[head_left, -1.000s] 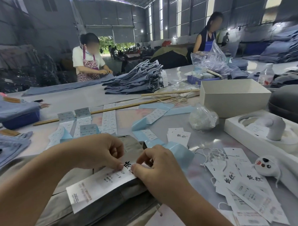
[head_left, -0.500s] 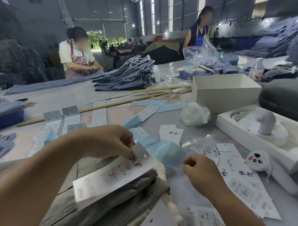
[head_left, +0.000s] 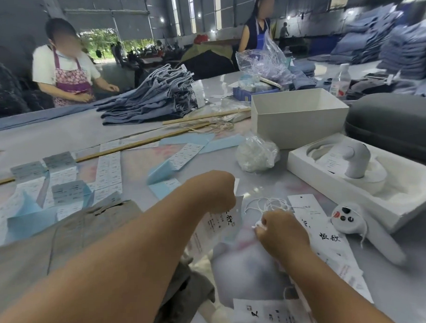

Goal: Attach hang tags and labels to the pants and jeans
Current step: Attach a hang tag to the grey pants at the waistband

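Khaki-grey pants point(head_left: 66, 243) lie folded at the near left of the table. My left hand point(head_left: 213, 192) is closed on the top end of a long white hang tag point(head_left: 214, 224) with black characters, held above the table to the right of the pants. My right hand point(head_left: 280, 232) pinches a white string point(head_left: 266, 206) from a tangled loop beside the tag. More white hang tags point(head_left: 325, 237) lie under and right of my right hand, and others point(head_left: 269, 315) at the near edge.
Blue and white label strips point(head_left: 107, 172) cover the table's left and middle, with wooden sticks point(head_left: 140, 143). A bag of strings point(head_left: 255, 154), an open white box point(head_left: 298, 116), a foam tray with a white device point(head_left: 356, 164) and a white controller point(head_left: 350, 219) stand right. A jeans stack point(head_left: 156, 96) and two workers are beyond.
My left hand carried the hang tag off the pants toward the right. My right hand let go of the tag, moved right, and took hold of a white string.
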The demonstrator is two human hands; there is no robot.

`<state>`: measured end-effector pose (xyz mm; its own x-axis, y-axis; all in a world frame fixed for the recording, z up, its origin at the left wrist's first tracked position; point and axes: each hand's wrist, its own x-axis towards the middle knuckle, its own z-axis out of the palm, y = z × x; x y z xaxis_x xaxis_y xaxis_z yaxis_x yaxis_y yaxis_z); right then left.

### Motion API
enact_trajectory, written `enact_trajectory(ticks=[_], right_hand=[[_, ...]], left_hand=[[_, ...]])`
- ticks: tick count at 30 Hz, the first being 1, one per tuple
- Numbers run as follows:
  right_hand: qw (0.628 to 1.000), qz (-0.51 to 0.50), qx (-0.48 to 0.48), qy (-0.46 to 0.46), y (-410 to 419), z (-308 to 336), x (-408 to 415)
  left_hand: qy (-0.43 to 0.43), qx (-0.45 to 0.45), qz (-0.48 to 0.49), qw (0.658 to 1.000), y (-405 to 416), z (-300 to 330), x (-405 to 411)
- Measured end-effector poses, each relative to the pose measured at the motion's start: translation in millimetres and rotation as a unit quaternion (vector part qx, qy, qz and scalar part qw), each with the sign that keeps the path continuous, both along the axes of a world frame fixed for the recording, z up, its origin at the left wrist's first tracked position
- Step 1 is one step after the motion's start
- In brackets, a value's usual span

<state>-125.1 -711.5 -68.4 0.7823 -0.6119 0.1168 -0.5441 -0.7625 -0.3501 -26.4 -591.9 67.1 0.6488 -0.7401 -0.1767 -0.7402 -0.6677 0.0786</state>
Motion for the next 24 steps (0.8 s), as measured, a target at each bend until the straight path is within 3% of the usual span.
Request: enact_trajectory(ticks=[10, 16, 24], right_hand=[[0.998, 0.015, -0.062, 0.02, -7, -10, 18], [1.0, 0.002, -0.011, -0.018, -6, -8, 18], [0.998, 0.063, -0.012, 0.0, -12, -12, 21]], left_hand=[[0.066, -0.101, 0.06, 0.991, -7, -46, 14], [0.072, -0.105, 0.071, 0.989, -7, -49, 16], [0.075, -0.106, 0.084, 0.988, -4, -49, 18]])
